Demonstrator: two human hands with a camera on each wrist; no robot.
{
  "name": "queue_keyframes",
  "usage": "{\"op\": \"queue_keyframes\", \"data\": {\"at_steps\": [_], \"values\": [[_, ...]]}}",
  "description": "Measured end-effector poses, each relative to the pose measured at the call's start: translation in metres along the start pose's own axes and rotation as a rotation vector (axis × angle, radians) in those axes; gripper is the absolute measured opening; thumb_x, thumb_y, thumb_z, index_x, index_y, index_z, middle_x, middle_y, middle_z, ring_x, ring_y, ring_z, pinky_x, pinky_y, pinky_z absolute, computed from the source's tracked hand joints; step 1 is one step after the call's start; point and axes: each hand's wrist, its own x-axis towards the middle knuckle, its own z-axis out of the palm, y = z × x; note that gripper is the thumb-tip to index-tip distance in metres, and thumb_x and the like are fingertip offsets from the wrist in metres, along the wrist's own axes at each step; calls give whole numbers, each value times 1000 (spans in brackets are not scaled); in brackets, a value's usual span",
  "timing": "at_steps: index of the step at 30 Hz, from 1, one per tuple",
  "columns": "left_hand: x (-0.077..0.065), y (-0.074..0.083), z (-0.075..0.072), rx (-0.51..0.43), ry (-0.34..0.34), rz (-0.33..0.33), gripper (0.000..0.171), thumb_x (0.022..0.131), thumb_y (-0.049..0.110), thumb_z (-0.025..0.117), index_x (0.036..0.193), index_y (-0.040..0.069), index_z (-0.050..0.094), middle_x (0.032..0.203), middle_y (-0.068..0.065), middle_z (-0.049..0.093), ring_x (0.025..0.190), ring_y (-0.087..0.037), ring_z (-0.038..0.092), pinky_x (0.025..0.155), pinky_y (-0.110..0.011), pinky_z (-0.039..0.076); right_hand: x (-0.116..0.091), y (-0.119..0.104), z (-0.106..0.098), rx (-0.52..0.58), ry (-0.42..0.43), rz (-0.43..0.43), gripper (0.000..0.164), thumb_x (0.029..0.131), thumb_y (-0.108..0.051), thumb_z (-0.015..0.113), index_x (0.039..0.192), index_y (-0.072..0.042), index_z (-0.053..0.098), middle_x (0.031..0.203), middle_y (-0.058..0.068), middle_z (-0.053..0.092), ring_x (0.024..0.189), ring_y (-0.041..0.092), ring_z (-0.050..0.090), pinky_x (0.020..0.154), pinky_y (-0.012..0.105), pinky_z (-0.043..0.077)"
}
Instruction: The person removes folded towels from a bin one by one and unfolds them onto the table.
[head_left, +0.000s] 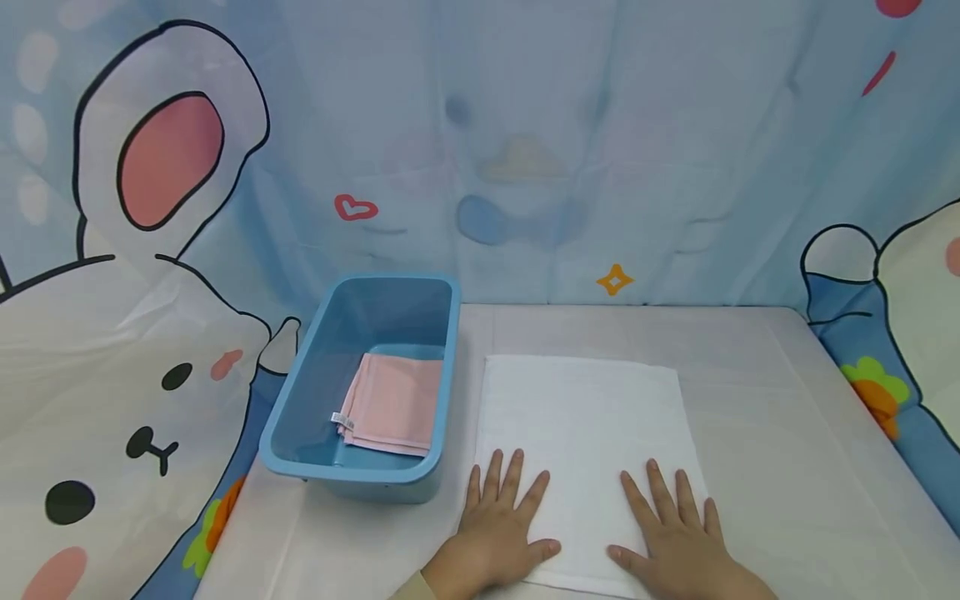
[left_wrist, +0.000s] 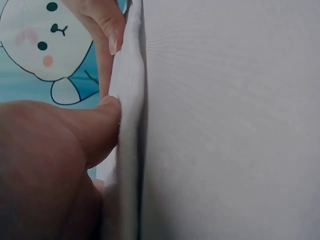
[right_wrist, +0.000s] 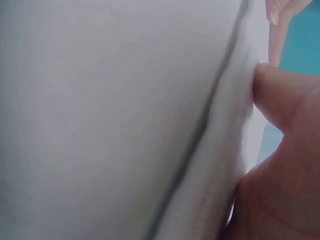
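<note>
A white cloth [head_left: 585,433] lies flat on the white-covered table, roughly square, its near edge by the person. The left hand [head_left: 498,533] rests on its near left corner, fingers spread and straight. On the near right part lies the right hand [head_left: 675,533], fingers also spread. In the left wrist view the left thumb [left_wrist: 100,125] touches the cloth's edge [left_wrist: 131,100], which looks thick or layered. The right wrist view shows the right thumb [right_wrist: 280,90] against the cloth's edge [right_wrist: 220,130]. Neither hand grips anything.
Left of the cloth stands a blue plastic basin [head_left: 348,475] holding a folded pink cloth [head_left: 397,400] with a small white tag. A light blue curtain [head_left: 675,125] with cartoon prints hangs behind the table [head_left: 810,467].
</note>
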Motion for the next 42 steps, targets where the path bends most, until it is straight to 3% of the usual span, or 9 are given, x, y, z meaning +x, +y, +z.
{"op": "queue_keyframes", "data": {"at_steps": [11, 15, 24, 28, 31, 33, 37, 40, 42], "values": [[-8, -2, 3, 14, -24, -5, 91, 100, 79, 44, 173, 42, 5, 182, -7, -17, 168, -39, -19, 132, -70, 2, -7, 9, 6, -26, -10, 2, 108, 94, -69, 68, 173, -16, 17, 178, 30, -2, 158, 69, -5, 111, 92, -7], [-8, -3, 4, 29, -20, 1, 91, 100, 80, 42, 173, 42, 4, 182, -7, -18, 168, -39, -19, 132, -71, 2, -8, 12, 10, -73, 2, 20, 111, 92, -74, 66, 173, -17, 17, 179, 28, 0, 159, 67, -2, 112, 92, 0], [-11, -3, 2, 9, -32, -7, 91, 100, 80, 43, 173, 42, 5, 182, -8, -16, 168, -39, -17, 132, -71, 2, -12, 25, 21, -143, -7, 66, 116, 88, -89, 55, 171, -14, 26, 180, 26, -4, 160, 65, -7, 111, 93, 0], [-11, -3, 1, 0, -21, -4, 90, 100, 79, 46, 173, 42, 8, 183, -8, -14, 169, -39, -15, 132, -70, 3, -17, 32, 29, -206, 35, 53, 119, 84, -95, 50, 172, -18, 27, 181, 25, 0, 160, 65, 0, 110, 94, 7], [-12, -4, 2, 12, -5, 5, 91, 99, 78, 50, 173, 42, 11, 183, -8, -10, 169, -40, -11, 132, -70, 6, -19, 37, 30, -249, 65, 34, 118, 82, -97, 49, 171, -23, 30, 179, 25, 15, 157, 66, 16, 109, 94, 13], [-12, -6, 2, 27, 5, 16, 91, 99, 77, 52, 173, 41, 12, 184, -8, -8, 170, -40, -9, 132, -70, 9, -18, 37, 26, -269, 45, 32, 117, 81, -98, 50, 169, -23, 34, 176, 27, 25, 154, 67, 22, 108, 95, 15], [-11, -9, -1, 59, 19, 40, 90, 99, 74, 56, 173, 41, 16, 184, -9, -2, 170, -41, -2, 131, -69, 15, -9, 31, -1, -238, -101, 30, 111, 87, -89, 56, 165, -12, 40, 171, 35, 29, 148, 75, 24, 103, 97, 16], [-10, -9, -7, 41, 24, 42, 87, 99, 69, 61, 172, 38, 25, 184, -9, 7, 170, -42, 5, 129, -72, 19, -2, 23, -25, -193, -198, 3, 99, 94, -72, 65, 161, -2, 42, 166, 42, 31, 143, 78, 29, 98, 97, 25], [-8, -8, -12, 11, 35, 35, 83, 99, 65, 64, 170, 34, 33, 183, -10, 14, 169, -44, 11, 127, -74, 21, 2, 16, -38, -170, -252, 31, 97, 94, -69, 69, 159, -1, 46, 164, 41, 36, 141, 75, 37, 99, 92, 34]]}}
